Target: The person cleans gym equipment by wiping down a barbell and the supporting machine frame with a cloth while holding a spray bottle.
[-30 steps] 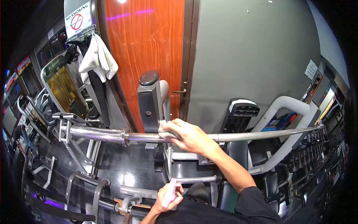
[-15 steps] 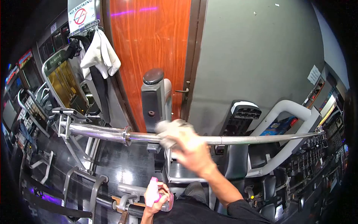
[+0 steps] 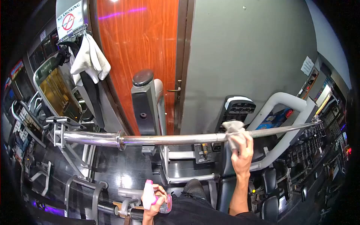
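Here my right hand is closed around a grey cloth, pressing it over the chrome barbell so the fabric wraps the shaft, well to the right of the barbell's collar. My left hand hangs low, below the barbell, gripping a pink spray bottle upright, nozzle up, kept clear of the shaft but close at hand.
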`<state>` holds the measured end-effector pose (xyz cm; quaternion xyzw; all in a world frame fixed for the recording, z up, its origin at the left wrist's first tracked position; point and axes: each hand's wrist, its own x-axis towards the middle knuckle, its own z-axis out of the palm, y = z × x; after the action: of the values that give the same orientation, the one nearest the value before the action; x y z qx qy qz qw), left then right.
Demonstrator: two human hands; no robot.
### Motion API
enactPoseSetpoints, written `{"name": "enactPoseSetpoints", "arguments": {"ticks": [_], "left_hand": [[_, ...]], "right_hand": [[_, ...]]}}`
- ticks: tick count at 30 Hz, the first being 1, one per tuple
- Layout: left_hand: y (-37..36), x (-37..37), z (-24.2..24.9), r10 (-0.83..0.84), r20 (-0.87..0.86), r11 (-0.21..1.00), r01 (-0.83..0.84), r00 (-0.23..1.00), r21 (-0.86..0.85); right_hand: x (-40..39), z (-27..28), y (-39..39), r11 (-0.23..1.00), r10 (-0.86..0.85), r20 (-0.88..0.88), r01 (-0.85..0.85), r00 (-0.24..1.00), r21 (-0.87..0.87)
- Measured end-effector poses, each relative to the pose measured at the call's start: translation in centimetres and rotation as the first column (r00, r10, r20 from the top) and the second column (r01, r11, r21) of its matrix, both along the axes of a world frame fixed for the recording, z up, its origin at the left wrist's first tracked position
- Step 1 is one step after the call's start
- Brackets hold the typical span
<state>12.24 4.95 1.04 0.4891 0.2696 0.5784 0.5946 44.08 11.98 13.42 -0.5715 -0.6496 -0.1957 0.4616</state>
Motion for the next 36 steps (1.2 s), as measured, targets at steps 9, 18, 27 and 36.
{"name": "enactPoseSetpoints", "arguments": {"ticks": [9,18,27,36], "left_hand": [[0.5,0.8,0.7,-0.056,0.031,0.997,0.054,0.998,0.051],[-0.1,1.1,0.5,-0.017,0.079,0.997,0.01,0.997,0.08],[-0.4,0.8,0.8,0.012,0.099,0.998,-0.018,0.995,0.064],[0.1,1.1,0.4,0.006,0.066,0.998,-0.01,0.998,0.063]], "right_hand": [[-11.7,-3.4,3.8,0.872,0.467,0.018,-0.464,0.884,0.154],[-14.6,-8.4,4.4,0.557,0.821,-0.271,-0.811,0.503,0.181],[-14.9,-12.2,2.8,0.517,-0.27,-0.279,-0.383,-0.922,0.766],[-12.2,-6.2,2.6,0.395,-0.036,-0.745,-0.694,-0.667,0.602]]}}
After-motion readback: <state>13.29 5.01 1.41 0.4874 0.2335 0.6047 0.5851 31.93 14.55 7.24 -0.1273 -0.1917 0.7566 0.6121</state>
